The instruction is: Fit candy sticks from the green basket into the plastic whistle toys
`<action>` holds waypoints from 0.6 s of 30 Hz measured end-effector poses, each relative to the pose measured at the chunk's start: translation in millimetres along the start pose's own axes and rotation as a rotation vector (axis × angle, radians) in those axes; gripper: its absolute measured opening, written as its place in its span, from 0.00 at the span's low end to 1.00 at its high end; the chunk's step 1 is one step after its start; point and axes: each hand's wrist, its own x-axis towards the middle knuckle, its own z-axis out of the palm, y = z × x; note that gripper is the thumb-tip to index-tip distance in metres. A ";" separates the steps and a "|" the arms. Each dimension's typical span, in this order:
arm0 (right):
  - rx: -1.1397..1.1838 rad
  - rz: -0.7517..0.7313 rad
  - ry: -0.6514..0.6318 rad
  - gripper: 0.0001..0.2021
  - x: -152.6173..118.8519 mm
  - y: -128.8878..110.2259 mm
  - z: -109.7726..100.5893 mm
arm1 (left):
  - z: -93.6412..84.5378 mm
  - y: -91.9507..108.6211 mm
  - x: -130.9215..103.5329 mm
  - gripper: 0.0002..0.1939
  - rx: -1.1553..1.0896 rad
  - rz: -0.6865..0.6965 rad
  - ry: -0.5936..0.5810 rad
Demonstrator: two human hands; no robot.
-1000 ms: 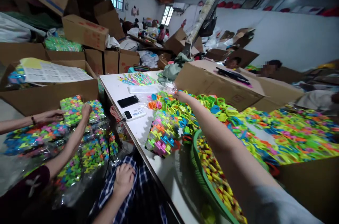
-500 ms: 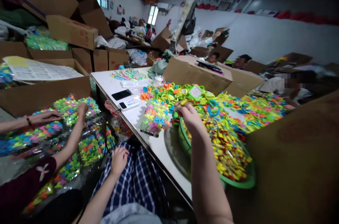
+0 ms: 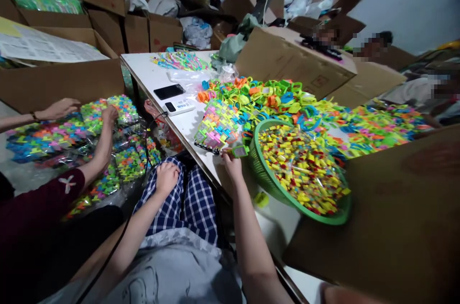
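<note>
My right hand (image 3: 233, 164) is closed on a green plastic piece (image 3: 240, 151) at the table's near edge, just below a clear bag of colourful pieces (image 3: 217, 124). To its right stands a green basket (image 3: 268, 177) full of small yellow and red wrapped items (image 3: 302, 167). Behind the basket lies a heap of bright plastic bands (image 3: 266, 95). My left hand (image 3: 167, 177) rests on my checked trousers with its fingers loosely spread, holding nothing.
The white table (image 3: 143, 74) also bears a black phone (image 3: 169, 91) and a white device (image 3: 179, 107). At left, another person's hands (image 3: 109, 114) touch bagged pieces (image 3: 129, 162). Cardboard boxes (image 3: 287, 62) stand behind and at right.
The view has tilted down. My right hand has moved from the heap of bands toward the near table edge, and a green piece now shows in it. My left hand has stayed on my lap.
</note>
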 end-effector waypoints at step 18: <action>-0.103 -0.111 -0.126 0.10 16.4 -2.1 16.0 | -74.7 141.5 68.6 0.16 -0.139 0.460 0.291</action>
